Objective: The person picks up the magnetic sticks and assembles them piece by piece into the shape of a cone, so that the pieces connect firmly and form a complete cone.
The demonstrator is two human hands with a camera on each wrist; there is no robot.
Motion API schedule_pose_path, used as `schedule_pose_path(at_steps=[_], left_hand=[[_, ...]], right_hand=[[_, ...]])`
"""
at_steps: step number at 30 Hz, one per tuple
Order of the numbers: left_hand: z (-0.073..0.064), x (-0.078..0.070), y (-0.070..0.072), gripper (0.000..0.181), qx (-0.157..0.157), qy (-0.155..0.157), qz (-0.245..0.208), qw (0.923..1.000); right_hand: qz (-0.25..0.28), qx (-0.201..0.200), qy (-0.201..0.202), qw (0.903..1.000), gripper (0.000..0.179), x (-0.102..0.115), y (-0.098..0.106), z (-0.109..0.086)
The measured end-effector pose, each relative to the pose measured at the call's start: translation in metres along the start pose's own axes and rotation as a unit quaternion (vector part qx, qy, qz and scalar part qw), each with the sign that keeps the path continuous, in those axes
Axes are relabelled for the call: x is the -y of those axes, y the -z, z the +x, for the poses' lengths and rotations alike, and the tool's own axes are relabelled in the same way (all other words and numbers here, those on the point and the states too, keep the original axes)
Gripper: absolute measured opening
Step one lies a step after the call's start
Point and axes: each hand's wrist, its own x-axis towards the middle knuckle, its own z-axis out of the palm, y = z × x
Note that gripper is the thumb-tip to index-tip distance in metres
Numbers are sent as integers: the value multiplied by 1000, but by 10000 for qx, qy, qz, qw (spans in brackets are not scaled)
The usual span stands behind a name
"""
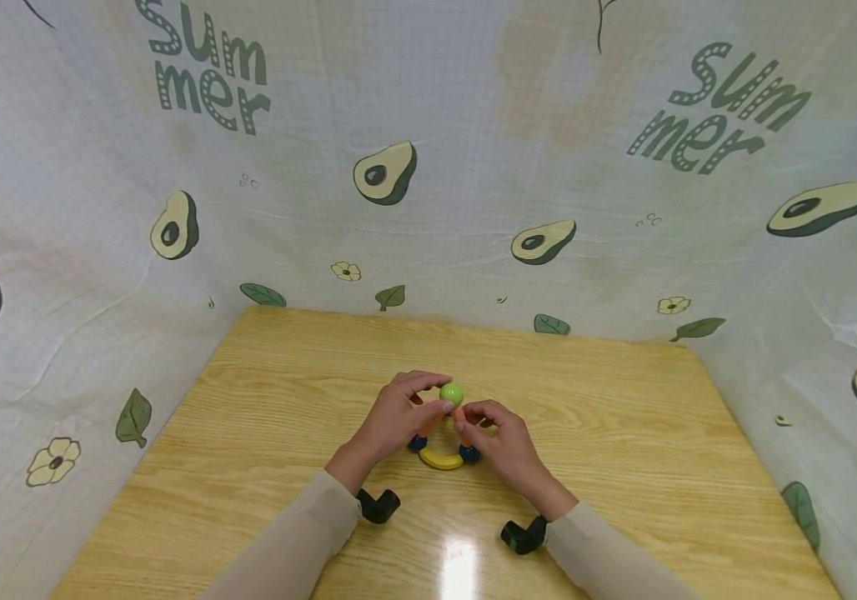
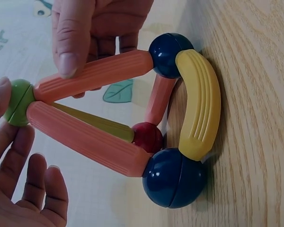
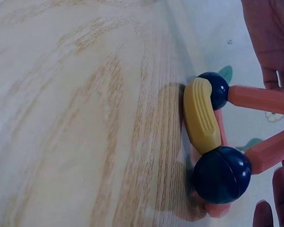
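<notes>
A pyramid-like frame of toy balls and rods stands on the table. My left hand (image 1: 393, 412) pinches the green ball (image 1: 452, 394) at its peak between thumb and fingers. With its thumb laid along one slanted orange rod (image 2: 104, 72), my right hand (image 1: 502, 440) grips that rod just below the ball. Another orange rod (image 2: 87, 137) and a yellow-green rod (image 2: 97, 122) also slope down from the peak. Two dark blue balls (image 2: 175, 178) at the base are joined by a curved yellow rod (image 2: 201, 106). Behind, a red ball (image 2: 148, 137) meets a shorter-looking orange rod (image 2: 160, 98).
The wood-grain table (image 1: 286, 375) has a glare spot near its front. White cloth (image 1: 458, 108) printed with avocados and leaves hangs behind and at both sides. Black wrist mounts (image 1: 378, 507) show under both forearms.
</notes>
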Motion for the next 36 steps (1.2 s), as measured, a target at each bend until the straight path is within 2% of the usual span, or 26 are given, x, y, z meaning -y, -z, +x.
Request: schedule_pose_path(at_steps=[6,11,17,22,27,36], left_hand=[[-1,4,-1,42,20,12,160,9999],[-13,19,0,42,135,289,620,9976],[-29,39,4,37,503,680,1069,9907],[-36,48,2,36,749,694,1194,9876],[-35,51,-7,35,684,650,1297,9870],[-29,46,-14,33,452,750,1561,9839]], right_hand=[[-106,52,-53,9999,19,-1,1,-2],[-474,170,-182,9986,21,-6,2,-6],[-1144,587,-216,9915,25,-18,11,-15],[-1488,662,-142,9866,26,-25,18,-13],[-1574,467,-388,9857,28,-30,23,-5],[-1548,524,-567,9849,33,-32,24,5]])
